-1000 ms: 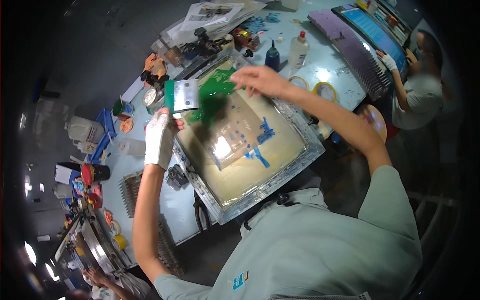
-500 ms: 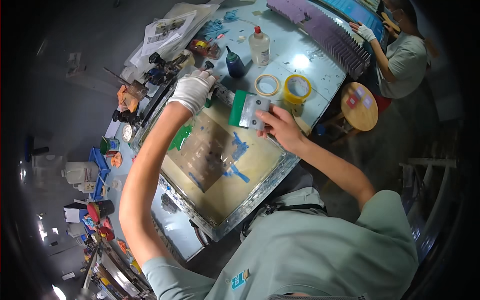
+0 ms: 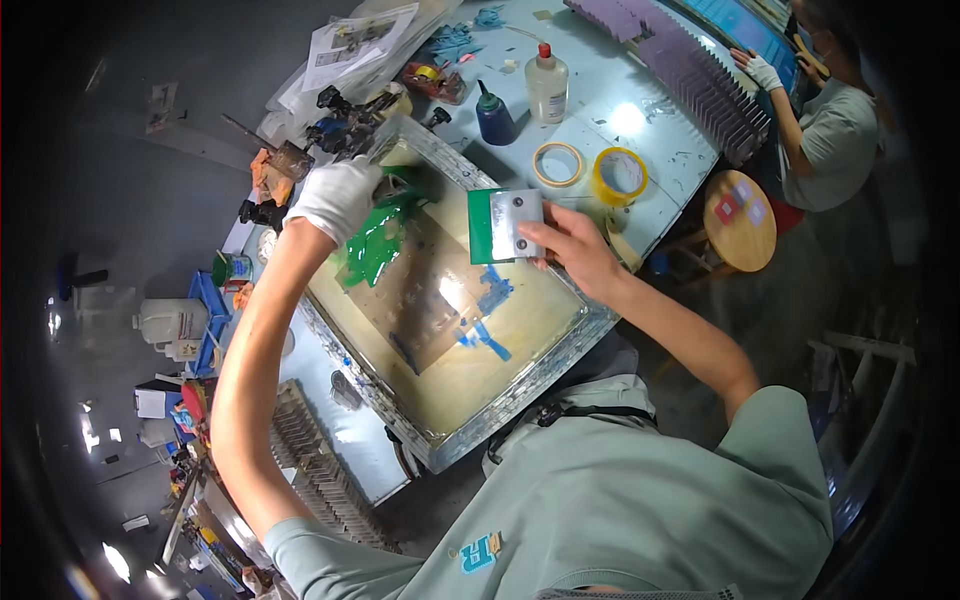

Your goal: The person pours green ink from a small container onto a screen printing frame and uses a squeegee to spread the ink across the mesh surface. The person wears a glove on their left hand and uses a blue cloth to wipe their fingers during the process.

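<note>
My right hand (image 3: 580, 250) is bare and grips a small squeegee (image 3: 515, 224), which has a grey metal holder with two bolts and a green blade pointing left. It is held above the screen frame (image 3: 520, 394), a metal-edged printing screen with yellowish mesh. My left hand (image 3: 338, 200), in a white glove, is closed over the screen's far left part. Its fingers curl round something dark and smeared with green; most of that thing is hidden. Glossy green ink (image 3: 372, 250) lies on the mesh beside it. Blue tape pieces (image 3: 490, 342) stick to the mesh nearer me.
On the blue-grey table beyond stand a dark squeeze bottle (image 3: 495, 120) and a clear bottle with red cap (image 3: 547, 88). Rolls of yellow tape (image 3: 620, 177) and masking tape (image 3: 557, 164) lie nearby. Black-knobbed clamps (image 3: 345, 130) flank the frame. A co-worker (image 3: 835, 135) works at far right.
My left hand has moved left and nearer me, away from the frame's far edge. More green ink shows on the mesh. The view has shifted slightly; my right hand still holds the squeegee.
</note>
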Action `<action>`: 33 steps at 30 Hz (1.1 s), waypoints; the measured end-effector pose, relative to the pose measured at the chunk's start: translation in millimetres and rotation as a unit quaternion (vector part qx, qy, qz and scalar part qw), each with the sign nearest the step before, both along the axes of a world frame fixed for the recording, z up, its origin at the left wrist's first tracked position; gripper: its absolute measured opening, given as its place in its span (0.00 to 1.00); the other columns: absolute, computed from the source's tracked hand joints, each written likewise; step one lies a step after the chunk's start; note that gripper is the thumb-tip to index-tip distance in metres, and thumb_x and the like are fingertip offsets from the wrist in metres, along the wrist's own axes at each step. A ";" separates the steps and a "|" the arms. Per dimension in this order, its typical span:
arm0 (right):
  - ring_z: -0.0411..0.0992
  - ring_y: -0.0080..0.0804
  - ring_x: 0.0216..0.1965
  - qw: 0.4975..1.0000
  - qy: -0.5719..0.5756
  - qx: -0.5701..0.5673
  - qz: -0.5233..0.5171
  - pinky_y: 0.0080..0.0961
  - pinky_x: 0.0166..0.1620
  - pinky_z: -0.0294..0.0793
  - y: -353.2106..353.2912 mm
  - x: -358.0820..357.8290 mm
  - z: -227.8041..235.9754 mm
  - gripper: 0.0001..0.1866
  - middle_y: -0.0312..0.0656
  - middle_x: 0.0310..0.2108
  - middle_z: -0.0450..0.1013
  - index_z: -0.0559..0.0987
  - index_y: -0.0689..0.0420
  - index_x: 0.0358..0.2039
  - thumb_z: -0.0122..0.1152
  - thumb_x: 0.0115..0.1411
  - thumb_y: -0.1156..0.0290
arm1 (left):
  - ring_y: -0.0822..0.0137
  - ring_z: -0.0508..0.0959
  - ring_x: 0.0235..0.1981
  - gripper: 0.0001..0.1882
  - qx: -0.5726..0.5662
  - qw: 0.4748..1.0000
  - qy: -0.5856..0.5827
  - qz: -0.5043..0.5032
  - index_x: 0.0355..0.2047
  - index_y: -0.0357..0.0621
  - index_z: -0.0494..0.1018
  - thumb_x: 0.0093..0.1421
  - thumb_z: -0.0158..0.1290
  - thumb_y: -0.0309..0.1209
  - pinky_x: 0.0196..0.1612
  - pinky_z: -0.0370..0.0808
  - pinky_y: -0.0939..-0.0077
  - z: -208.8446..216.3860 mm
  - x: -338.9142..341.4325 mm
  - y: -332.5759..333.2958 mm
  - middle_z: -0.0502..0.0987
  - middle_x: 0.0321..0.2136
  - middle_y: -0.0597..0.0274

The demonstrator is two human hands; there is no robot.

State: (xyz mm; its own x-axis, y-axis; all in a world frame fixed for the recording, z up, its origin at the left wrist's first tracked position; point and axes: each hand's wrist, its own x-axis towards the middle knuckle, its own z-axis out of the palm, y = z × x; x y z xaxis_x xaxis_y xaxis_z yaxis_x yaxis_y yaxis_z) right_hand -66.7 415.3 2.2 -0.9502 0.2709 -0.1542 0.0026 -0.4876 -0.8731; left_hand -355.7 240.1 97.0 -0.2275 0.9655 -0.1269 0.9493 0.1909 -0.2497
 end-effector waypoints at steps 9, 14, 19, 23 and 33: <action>0.76 0.47 0.37 0.806 0.112 0.581 -0.020 0.42 0.40 0.74 -22.0 -80.2 23.5 0.18 0.49 0.34 0.76 0.76 0.58 0.44 0.61 0.63 0.56 | 0.71 0.74 0.13 0.13 0.325 0.704 -0.446 0.447 0.38 0.41 0.73 0.67 0.54 0.39 0.16 0.71 0.76 -23.0 8.5 -86.3 0.75 0.19 0.62; 0.75 0.45 0.39 0.721 0.205 0.660 -0.039 0.40 0.44 0.76 -41.2 -96.4 25.9 0.15 0.45 0.33 0.76 0.78 0.55 0.45 0.64 0.60 0.62 | 0.68 0.71 0.07 0.14 0.401 0.635 -0.492 0.439 0.36 0.40 0.71 0.67 0.52 0.40 0.10 0.64 0.75 -32.7 29.8 -87.1 0.70 0.13 0.64; 0.76 0.42 0.40 0.689 0.204 0.694 -0.048 0.39 0.46 0.75 -51.6 -97.4 27.0 0.15 0.43 0.31 0.77 0.80 0.55 0.43 0.66 0.58 0.63 | 0.67 0.70 0.07 0.14 0.422 0.632 -0.483 0.434 0.34 0.41 0.69 0.67 0.52 0.40 0.09 0.63 0.75 -36.1 42.2 -87.4 0.70 0.13 0.62; 0.76 0.36 0.42 0.645 0.206 0.734 -0.053 0.34 0.49 0.73 -54.7 -97.9 22.8 0.15 0.38 0.33 0.80 0.81 0.55 0.42 0.68 0.56 0.62 | 0.66 0.70 0.07 0.17 0.427 0.628 -0.485 0.433 0.31 0.41 0.67 0.68 0.51 0.42 0.10 0.63 0.74 -35.5 45.9 -82.4 0.69 0.13 0.61; 0.76 0.35 0.39 0.632 0.203 0.746 -0.052 0.32 0.49 0.71 -55.9 -102.3 21.2 0.15 0.39 0.28 0.78 0.81 0.54 0.41 0.69 0.55 0.61 | 0.68 0.69 0.07 0.15 0.436 0.624 -0.494 0.420 0.32 0.41 0.68 0.68 0.51 0.41 0.10 0.62 0.75 -36.5 50.0 -79.6 0.69 0.13 0.63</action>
